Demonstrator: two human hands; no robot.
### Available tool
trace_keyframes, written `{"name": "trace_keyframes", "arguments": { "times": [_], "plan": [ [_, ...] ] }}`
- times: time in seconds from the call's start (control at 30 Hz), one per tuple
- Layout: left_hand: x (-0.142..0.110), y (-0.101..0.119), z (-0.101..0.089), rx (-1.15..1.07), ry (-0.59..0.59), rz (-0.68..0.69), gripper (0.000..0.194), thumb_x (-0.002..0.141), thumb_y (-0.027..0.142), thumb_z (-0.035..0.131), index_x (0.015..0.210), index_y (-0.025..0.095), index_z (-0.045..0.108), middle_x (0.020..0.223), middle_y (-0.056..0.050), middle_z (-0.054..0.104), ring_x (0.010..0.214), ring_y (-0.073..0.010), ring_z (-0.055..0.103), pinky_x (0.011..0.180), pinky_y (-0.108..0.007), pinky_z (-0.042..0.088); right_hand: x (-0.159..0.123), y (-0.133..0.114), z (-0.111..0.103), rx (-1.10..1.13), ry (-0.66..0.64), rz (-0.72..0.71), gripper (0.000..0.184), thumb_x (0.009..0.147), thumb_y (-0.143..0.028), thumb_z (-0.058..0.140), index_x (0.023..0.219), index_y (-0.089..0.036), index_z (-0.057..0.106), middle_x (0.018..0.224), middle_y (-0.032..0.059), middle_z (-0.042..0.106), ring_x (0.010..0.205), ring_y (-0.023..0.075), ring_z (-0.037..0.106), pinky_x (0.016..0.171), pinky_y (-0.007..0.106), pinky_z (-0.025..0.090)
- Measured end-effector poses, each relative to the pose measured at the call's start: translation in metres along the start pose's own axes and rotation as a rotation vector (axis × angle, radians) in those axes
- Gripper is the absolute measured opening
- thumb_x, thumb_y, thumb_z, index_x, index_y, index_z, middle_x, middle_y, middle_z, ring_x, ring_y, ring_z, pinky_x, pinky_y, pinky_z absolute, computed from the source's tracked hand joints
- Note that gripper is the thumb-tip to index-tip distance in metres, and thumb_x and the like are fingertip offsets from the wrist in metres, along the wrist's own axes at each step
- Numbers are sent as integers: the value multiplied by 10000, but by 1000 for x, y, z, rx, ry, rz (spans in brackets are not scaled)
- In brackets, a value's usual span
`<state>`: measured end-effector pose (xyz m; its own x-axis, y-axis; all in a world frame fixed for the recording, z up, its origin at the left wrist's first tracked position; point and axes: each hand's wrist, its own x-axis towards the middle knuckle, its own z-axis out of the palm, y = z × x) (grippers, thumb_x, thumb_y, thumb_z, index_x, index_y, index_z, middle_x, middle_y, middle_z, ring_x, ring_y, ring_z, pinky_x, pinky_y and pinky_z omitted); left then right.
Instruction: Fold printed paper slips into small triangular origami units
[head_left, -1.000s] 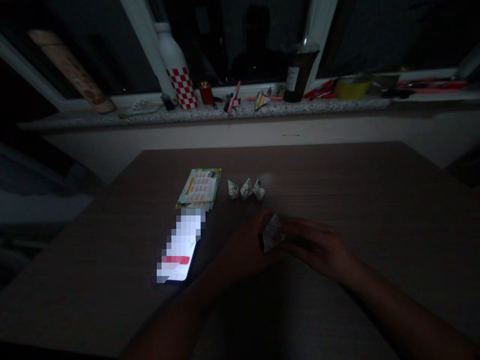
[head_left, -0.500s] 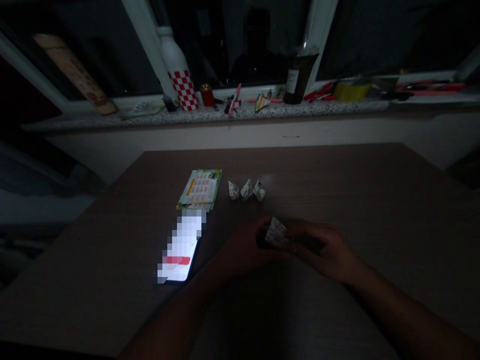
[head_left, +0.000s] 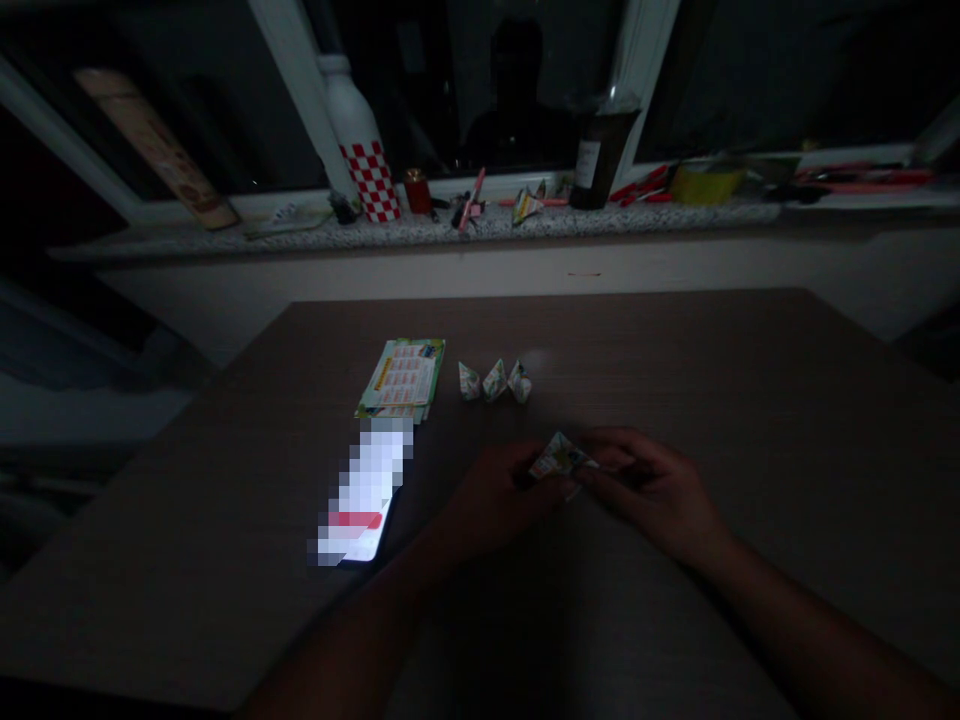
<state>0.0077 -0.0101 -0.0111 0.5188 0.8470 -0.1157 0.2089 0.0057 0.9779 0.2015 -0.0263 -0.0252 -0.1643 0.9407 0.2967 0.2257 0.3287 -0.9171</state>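
Note:
Between my two hands is a small piece of folded printed paper (head_left: pixel 559 456), a pointed shape with its tip facing away from me. My left hand (head_left: pixel 501 497) grips its left side, thumb along the near edge. From the right, my right hand (head_left: pixel 660 490) pinches the paper's near right corner between thumb and fingers. Beyond my hands, three folded paper pieces (head_left: pixel 494 381) stand in a row on the table (head_left: pixel 675 370). A stack of printed paper sheets (head_left: pixel 405 375) lies to their left.
A phone (head_left: pixel 364 500) with a lit screen lies left of my hands, just below the sheets. Along the window sill (head_left: pixel 450 232) stand a white bottle with red checks (head_left: pixel 367 150), a small red jar (head_left: pixel 416 192), a dark bag (head_left: pixel 596 160) and a yellow roll (head_left: pixel 703 184).
The folded paper has turned in my hands and now shows a wider, more colourful face. My fingers have shifted around it, the left thumb now pressing its near edge.

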Motion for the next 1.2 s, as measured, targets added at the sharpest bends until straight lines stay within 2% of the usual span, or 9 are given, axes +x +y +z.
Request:
{"name": "trace_keyframes", "arguments": {
  "times": [0.17,0.33,0.53,0.67,0.93,1.2],
  "plan": [
    [0,0,-1,27,-1,21,283,814,395,612,953,149,629,834,-26,649,716,-143,577,640,-236,435,-1,-2,-1,-14,-24,-12,204,803,-242,660,1004,-216,634,802,24,743,686,151,700,631,238,569],
    [0,5,-6,53,70,87,254,812,363,622,940,144,650,871,-39,659,805,-168,600,719,-257,449,0,-4,0,-62,-58,-28,215,794,-245,663,1005,-211,633,793,27,741,681,156,696,616,239,562],
    [3,5,-4,-57,68,99,175,808,312,635,866,149,660,796,-18,651,751,-145,592,699,-247,449,0,-5,-1,-73,-64,-66,227,792,-219,665,1015,-221,624,805,18,737,709,145,690,645,228,555],
    [4,3,-3,-76,108,92,170,797,303,643,856,145,666,779,-23,660,736,-150,595,687,-252,450,-1,-2,1,-32,-58,5,220,789,-248,671,1003,-213,634,804,26,736,701,151,688,614,228,550],
    [4,3,-2,30,149,100,161,807,307,626,815,157,682,770,-17,670,724,-148,598,669,-242,445,-1,-4,10,157,-36,137,142,778,-301,678,868,-192,677,764,40,748,666,164,705,581,233,562],
    [4,2,-1,-10,159,62,149,775,286,655,752,142,681,675,-8,649,650,-135,582,617,-232,427,-3,-3,12,107,-43,112,115,789,-277,668,855,-187,694,726,32,739,625,151,685,551,229,543]
  ]
}}
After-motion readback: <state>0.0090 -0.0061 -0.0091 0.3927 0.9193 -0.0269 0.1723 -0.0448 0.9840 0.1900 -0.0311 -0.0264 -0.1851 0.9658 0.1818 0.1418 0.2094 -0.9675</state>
